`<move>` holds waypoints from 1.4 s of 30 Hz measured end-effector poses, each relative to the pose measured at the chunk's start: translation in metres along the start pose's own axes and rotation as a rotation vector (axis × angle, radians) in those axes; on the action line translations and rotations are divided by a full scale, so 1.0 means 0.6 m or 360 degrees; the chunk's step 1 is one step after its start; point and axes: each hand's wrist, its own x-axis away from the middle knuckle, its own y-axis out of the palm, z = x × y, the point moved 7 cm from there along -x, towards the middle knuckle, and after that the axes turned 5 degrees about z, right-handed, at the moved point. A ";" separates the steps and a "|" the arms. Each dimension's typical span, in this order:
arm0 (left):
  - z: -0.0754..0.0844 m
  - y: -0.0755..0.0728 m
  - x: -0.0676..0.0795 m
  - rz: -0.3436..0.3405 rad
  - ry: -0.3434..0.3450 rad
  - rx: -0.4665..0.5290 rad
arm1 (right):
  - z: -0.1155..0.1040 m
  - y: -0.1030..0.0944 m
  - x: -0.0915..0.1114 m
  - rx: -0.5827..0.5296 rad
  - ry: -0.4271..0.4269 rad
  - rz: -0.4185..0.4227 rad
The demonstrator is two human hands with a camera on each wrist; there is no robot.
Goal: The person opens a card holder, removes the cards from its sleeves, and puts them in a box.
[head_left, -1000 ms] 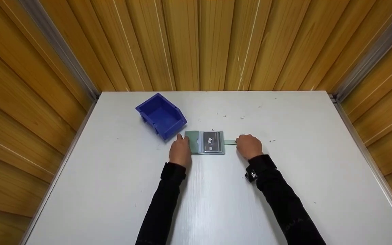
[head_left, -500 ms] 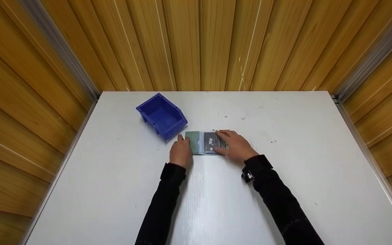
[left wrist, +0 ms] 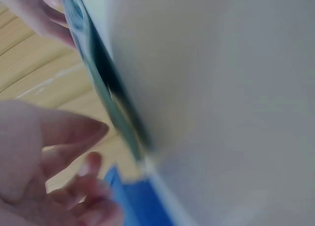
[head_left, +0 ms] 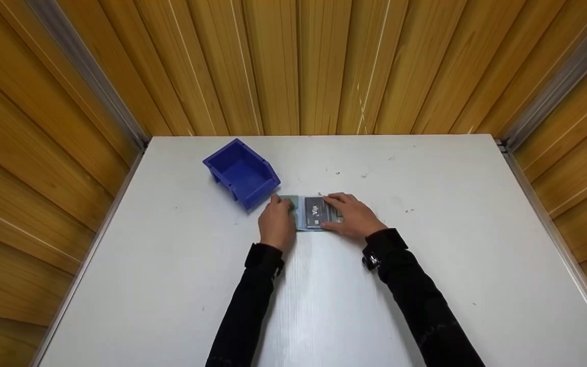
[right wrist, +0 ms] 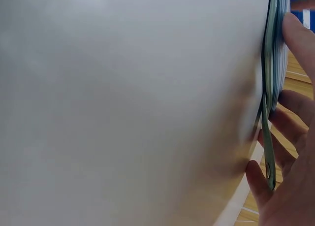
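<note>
A green card wallet [head_left: 301, 216] lies unfolded on the white table, its clear sleeves showing a dark card [head_left: 313, 213] printed "Vip". My right hand [head_left: 353, 219] rests on the wallet's right part, thumb and fingers spread over the sleeves and covering that end. The right wrist view shows a narrow green strap [right wrist: 268, 152] with a snap sticking out beneath the fingers. Over the green left flap is my left hand [head_left: 277, 221], hiding part of it. In the left wrist view, its bent fingers [left wrist: 74, 130] are apart from the wallet's edge [left wrist: 101, 83] and hold nothing.
A blue plastic bin [head_left: 242, 173] stands just behind and left of the wallet, close to my left fingertips. Wood-patterned panels [head_left: 319, 66] rise along the back and both sides of the table [head_left: 426, 285].
My right hand let go of the strap and moved left onto the card sleeves. My left hand has shifted slightly right, from the wallet's left edge to over its flap.
</note>
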 end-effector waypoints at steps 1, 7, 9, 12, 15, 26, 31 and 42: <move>0.000 0.007 -0.004 -0.0028 -0.0042 0.0073 | 0.000 0.001 0.000 -0.0005 0.0002 0.0000; -0.005 0.039 -0.017 -0.0206 -0.0339 0.0290 | -0.003 0.007 -0.002 -0.0027 -0.0006 -0.0031; -0.002 0.044 -0.020 -0.0249 -0.0383 0.0295 | -0.004 0.004 -0.002 -0.0034 -0.0012 -0.0041; 0.006 0.047 -0.022 -0.0293 -0.0396 0.0285 | -0.003 -0.001 -0.002 -0.0035 -0.0006 -0.0057; 0.012 0.046 -0.024 -0.0318 -0.0405 0.0270 | -0.001 -0.001 -0.003 -0.0043 -0.0006 -0.0070; 0.021 0.051 -0.026 -0.0473 -0.0442 0.0144 | 0.006 -0.001 -0.002 -0.0105 -0.0030 -0.0080; 0.020 0.051 -0.026 -0.0500 -0.0417 0.0144 | 0.008 -0.001 0.001 -0.0158 -0.0024 -0.0077; 0.012 0.058 -0.022 -0.0502 -0.0370 0.0201 | 0.017 0.006 -0.002 -0.0161 -0.0022 -0.0076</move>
